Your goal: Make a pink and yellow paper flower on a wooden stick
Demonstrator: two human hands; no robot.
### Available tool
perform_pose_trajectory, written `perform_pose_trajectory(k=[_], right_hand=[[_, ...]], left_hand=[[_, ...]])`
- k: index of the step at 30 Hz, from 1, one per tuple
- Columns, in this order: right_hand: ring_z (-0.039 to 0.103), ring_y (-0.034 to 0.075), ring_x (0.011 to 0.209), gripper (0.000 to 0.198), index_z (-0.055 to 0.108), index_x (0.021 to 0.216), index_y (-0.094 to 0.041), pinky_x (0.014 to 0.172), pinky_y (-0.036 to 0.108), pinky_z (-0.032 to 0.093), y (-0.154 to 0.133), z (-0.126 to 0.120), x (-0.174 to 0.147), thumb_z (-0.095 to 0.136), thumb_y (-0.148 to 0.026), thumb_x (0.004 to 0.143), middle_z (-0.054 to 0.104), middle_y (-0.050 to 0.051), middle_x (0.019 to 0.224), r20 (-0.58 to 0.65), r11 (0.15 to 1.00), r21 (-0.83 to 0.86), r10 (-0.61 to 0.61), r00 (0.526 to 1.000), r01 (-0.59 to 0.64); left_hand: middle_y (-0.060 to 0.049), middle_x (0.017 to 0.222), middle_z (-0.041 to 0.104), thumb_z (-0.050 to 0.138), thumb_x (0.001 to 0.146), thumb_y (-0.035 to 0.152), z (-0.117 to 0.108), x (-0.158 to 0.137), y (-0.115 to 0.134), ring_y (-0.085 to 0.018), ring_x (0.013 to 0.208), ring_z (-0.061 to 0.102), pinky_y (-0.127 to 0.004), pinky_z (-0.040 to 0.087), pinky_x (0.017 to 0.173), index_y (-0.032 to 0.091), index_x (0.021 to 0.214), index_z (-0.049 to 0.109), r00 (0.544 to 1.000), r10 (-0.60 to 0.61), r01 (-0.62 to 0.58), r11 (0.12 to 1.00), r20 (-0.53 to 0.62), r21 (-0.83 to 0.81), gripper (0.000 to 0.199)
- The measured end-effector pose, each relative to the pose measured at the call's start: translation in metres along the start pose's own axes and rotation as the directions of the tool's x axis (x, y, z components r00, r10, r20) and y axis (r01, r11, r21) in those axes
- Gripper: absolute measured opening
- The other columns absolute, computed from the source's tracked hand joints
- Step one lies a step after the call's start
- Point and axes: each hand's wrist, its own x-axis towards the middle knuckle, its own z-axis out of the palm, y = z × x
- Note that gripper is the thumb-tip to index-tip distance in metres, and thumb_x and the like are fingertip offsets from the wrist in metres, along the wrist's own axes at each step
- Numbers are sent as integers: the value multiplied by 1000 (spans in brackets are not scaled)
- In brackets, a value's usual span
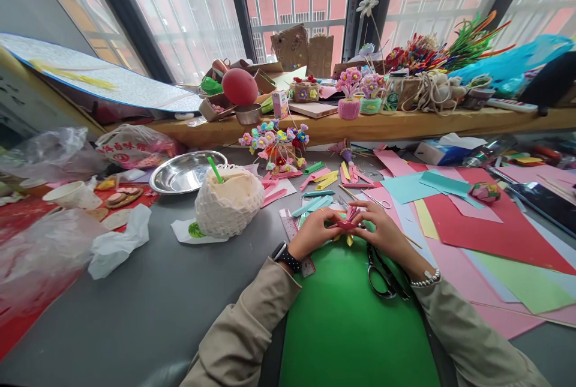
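Between my two hands is a small folded pink paper piece (347, 224), its points sticking up and partly hidden by the fingers. My left hand (317, 232), with a dark watch on the wrist, pinches its left side. My right hand (380, 232), wearing a beaded bracelet, pinches the right side. Just under the piece lies a bit of yellow paper (350, 239). Both hands are over the far end of a green mat (355, 321). Black-handled scissors (382, 276) lie on the mat below my right hand. A ruler (288, 223) shows beside my left hand.
Folded strips in yellow (327, 180) and teal (312, 206) lie beyond my hands. Coloured sheets, including a red one (477, 225), spread at right. To the left stand a coconut in white netting (229, 201) and a steel plate (166, 180). Pipe-cleaner flowers (274, 144) stand near the wooden ledge (315, 131).
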Motion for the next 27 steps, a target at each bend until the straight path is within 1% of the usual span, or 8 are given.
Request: perform_pose_trajectory(k=[4, 12, 19, 27], right_hand=[[47, 22, 105, 10, 60, 67, -21, 89, 46, 35, 0, 0, 0, 59, -29, 73, 54, 6, 111, 8, 1000, -16, 5, 1000, -4], [44, 23, 108, 10, 60, 68, -21, 90, 46, 33, 6, -2, 0, 58, -30, 73, 52, 6, 115, 52, 999, -48, -12, 999, 15], [42, 23, 110, 7, 61, 70, -22, 92, 45, 32, 5, -5, 1, 58, -28, 73, 50, 6, 116, 91, 998, -57, 11, 996, -6], [41, 24, 110, 5, 61, 69, -22, 92, 45, 31, 4, -7, 1, 59, -25, 72, 49, 6, 117, 101, 998, -68, 0, 995, 7]], left_hand=[[-3, 80, 64, 61, 69, 24, 0, 0, 1, -14, 78, 57, -24, 42, 74, 14, 75, 64, 1000, 8, -7, 1000, 8, -23, 12], [-3, 82, 65, 62, 68, 21, 0, 0, 0, -15, 83, 57, -24, 41, 78, 15, 73, 65, 1000, 28, -28, 999, 1, -32, 8], [-4, 82, 64, 61, 69, 22, 0, 1, 0, -14, 81, 57, -24, 40, 78, 14, 70, 65, 999, 42, -41, 998, 12, -53, 9], [-4, 81, 64, 61, 69, 20, 0, 0, -1, -15, 82, 56, -24, 40, 78, 14, 69, 65, 999, 34, -33, 998, 17, -50, 7]])
